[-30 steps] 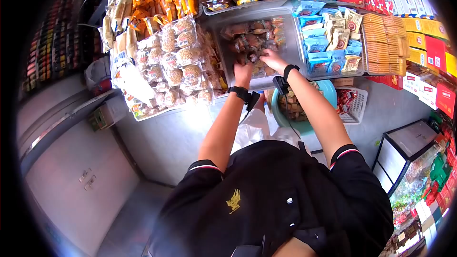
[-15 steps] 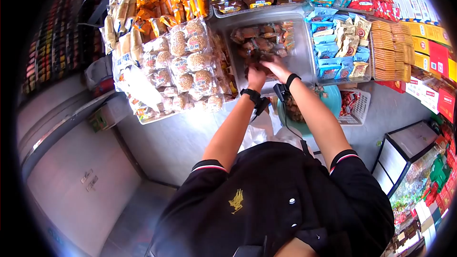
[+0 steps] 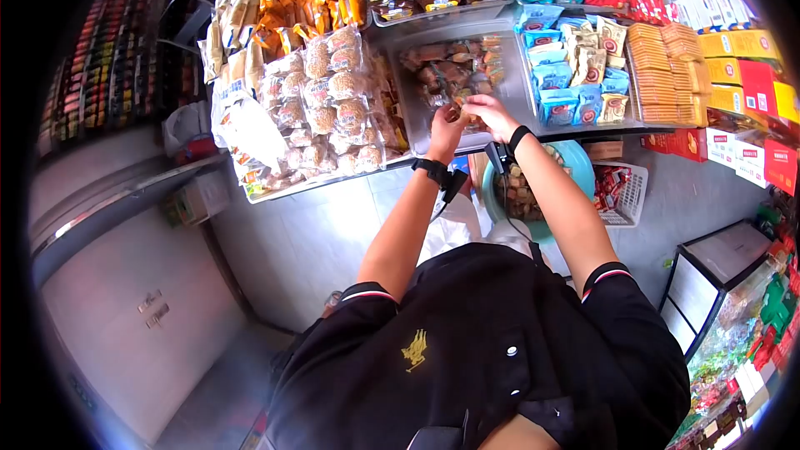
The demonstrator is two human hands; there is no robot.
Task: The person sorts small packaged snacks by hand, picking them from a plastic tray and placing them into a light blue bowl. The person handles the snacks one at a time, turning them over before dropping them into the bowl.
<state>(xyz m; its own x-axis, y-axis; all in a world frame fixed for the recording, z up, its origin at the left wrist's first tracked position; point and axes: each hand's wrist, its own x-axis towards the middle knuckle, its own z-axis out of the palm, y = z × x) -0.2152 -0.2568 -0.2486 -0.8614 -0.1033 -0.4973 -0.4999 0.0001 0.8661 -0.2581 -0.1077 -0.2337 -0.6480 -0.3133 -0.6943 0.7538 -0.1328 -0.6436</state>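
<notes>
Over the near edge of a metal tray (image 3: 514,75), both my hands are close together. My left hand (image 3: 447,131) has its fingers pinched at a small wrapped snack (image 3: 463,110), which looks brownish and is mostly hidden by the fingers. From the other side my right hand (image 3: 493,117) closes on the same small piece. Beyond them, a loose pile of wrapped brown snacks (image 3: 450,68) lies in the tray. Each wrist carries a black band with a small device.
Packs of sesame-coated balls (image 3: 333,87) are left of the tray, blue and cream packets (image 3: 575,75) and stacked biscuits (image 3: 667,67) right. Below the counter stand a teal basin (image 3: 581,173) holding brown pieces and a white basket (image 3: 637,200) with red packets.
Both hands have drawn back from the snack pile toward the tray's near edge, and a small wrapped piece now shows between the fingers. The view has shifted slightly.
</notes>
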